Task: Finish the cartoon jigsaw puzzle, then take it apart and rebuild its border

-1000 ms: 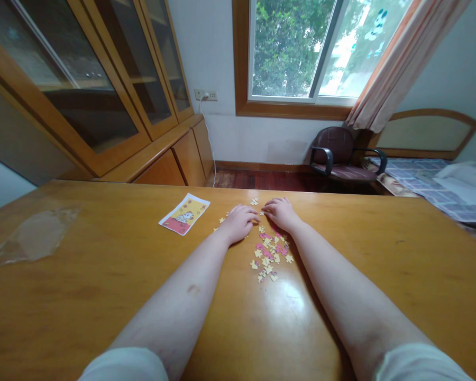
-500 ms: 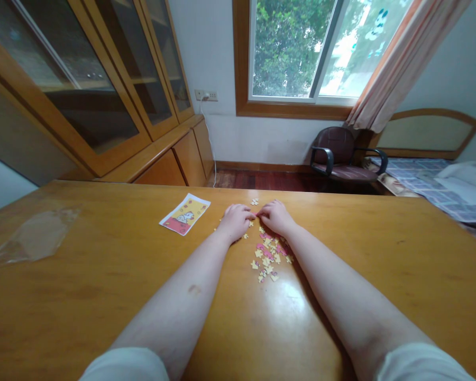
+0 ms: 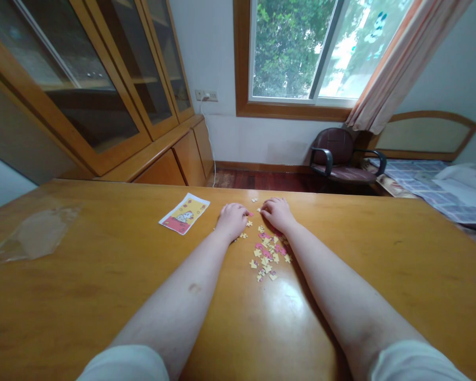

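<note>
Puzzle pieces, yellow and pink, lie in a loose, overlapping heap on the worktop, on the near side of the hands and just beside the right forearm. A few strays sit apart, nearer the left side.

Left grip: fingers curled, a pink piece at the tips; pinched or merely touched, cannot tell. Right grip: fingers bent downward, a pale piece just beside the tips; whether anything is held under the palm, cannot tell. A gap separates the two grips.

Picture card lies flat, left of the left grip, face up.

Risks, as judged. (1) Right forearm, if drawn back low, could sweep the heap's edge and scatter it. (2) A small far piece lies near the worktop's far edge; a forward nudge from either grip might send it to the floor. (3) Pieces partly hidden by the left grip may be dragged or overlooked. (4) Thin pieces probably slip if pinched by one corner.
</note>
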`<state>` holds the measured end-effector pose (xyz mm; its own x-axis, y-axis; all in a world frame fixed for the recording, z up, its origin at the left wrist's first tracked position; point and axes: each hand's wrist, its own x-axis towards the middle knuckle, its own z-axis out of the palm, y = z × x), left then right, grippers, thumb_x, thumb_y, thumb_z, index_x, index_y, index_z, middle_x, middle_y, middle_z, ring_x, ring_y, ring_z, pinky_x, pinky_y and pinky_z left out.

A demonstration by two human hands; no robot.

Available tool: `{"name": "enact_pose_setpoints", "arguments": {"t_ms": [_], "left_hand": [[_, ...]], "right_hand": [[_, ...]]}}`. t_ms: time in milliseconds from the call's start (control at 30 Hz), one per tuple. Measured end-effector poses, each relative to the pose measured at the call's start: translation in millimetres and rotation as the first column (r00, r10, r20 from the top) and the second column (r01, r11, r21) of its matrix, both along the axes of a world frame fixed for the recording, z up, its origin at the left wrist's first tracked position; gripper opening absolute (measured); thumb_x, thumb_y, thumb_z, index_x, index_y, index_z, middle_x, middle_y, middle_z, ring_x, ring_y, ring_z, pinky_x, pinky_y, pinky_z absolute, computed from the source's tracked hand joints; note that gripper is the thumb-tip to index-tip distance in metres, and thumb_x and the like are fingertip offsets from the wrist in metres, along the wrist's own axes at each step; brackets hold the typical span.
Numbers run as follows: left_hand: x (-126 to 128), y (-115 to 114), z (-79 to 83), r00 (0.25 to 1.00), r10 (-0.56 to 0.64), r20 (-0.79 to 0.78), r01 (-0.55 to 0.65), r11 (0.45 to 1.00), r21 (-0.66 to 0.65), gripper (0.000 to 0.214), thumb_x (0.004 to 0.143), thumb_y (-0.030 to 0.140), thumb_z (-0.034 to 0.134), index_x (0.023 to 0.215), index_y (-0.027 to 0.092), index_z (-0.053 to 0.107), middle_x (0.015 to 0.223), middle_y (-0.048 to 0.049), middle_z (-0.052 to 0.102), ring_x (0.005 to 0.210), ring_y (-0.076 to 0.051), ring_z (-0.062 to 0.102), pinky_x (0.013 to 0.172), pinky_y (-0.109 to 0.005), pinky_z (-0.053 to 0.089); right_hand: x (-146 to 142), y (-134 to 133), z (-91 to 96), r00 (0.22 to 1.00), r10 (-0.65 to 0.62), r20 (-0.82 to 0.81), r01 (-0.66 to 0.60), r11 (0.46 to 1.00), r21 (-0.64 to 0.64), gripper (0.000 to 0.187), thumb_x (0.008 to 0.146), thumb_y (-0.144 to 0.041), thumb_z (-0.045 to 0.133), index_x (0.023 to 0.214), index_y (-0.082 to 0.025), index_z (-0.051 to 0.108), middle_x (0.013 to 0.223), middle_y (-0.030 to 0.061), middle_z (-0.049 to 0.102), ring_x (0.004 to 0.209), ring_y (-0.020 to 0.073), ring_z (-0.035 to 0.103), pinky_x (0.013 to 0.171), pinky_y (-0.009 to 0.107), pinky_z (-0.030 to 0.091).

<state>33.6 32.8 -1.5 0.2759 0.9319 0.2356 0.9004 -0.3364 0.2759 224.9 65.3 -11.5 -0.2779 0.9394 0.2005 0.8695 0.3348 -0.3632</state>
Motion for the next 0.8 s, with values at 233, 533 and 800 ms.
{"name": "enact_pose_setpoints", "arguments": {"t_ms": [233, 533, 800], "left_hand": [[-0.1, -1.1, 3.9, 0.998, 0.047, 0.045, -0.048, 0.999, 0.019, 0.028, 0.083, 0.018, 0.048, 0.094, 0.022, 0.073, 0.108, -0.0062, 0.070, 0.107, -0.024, 0.058, 0.099, -0.040, 0.042], [1.8, -2.8, 1.5, 1.000, 0.003, 0.025, -0.002, 0.999, -0.041, 0.035, 0.089, 0.025, 0.048, 0.118, 0.025, 0.067, 0.130, -0.0078, 0.061, 0.125, -0.026, 0.049, 0.111, -0.048, 0.033], [2.9, -3.7, -4.6, 0.996, -0.069, -0.051, 0.064, 0.994, -0.084, 0.033, 0.092, 0.036, 0.047, 0.119, 0.030, 0.066, 0.142, -0.0052, 0.052, 0.139, -0.030, 0.033, 0.116, -0.059, 0.016]], "right_hand": [[1.6, 4.3, -1.2, 1.000, 0.015, -0.022, -0.015, 1.000, 0.001, 0.018, 0.088, -0.037, 0.063, 0.085, -0.023, 0.074, 0.106, 0.0066, 0.070, 0.108, 0.0243, 0.054, 0.110, 0.051, 0.020], [-1.3, -0.1, -2.9, 0.999, -0.035, -0.029, 0.035, 0.999, 0.017, 0.029, 0.089, -0.049, 0.059, 0.088, -0.024, 0.074, 0.105, 0.0081, 0.068, 0.112, 0.0268, 0.052, 0.111, 0.056, 0.015], [-3.0, 5.3, -4.7, 0.991, -0.030, 0.127, 0.045, 0.992, -0.114, 0.055, 0.098, -0.055, 0.031, 0.149, -0.034, 0.034, 0.159, 0.0101, 0.024, 0.146, 0.0350, 0.015, 0.112, 0.064, 0.008]]}}
